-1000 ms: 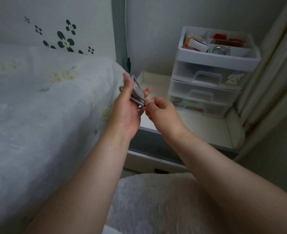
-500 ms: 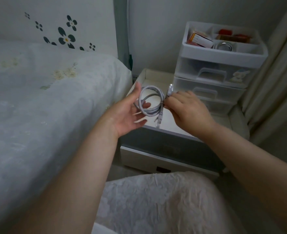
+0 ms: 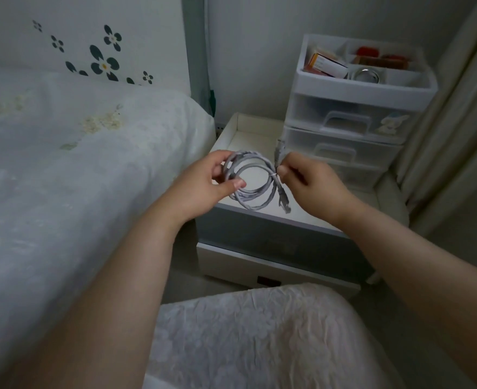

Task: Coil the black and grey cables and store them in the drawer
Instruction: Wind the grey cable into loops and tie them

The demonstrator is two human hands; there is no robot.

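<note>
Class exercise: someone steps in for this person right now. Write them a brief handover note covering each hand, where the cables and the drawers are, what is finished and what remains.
Left hand: holds the left side of the coiled grey cable in its grip.
Right hand: pinches the coil's right side, where a thin white tie wraps it; both plugs stick out there.
The coil is held above the bedside table. The clear drawer unit at the table's back has all its drawers shut.
Done: grey cable coiled.
Left: open a drawer and store it. The black cable is not in view.
</note>
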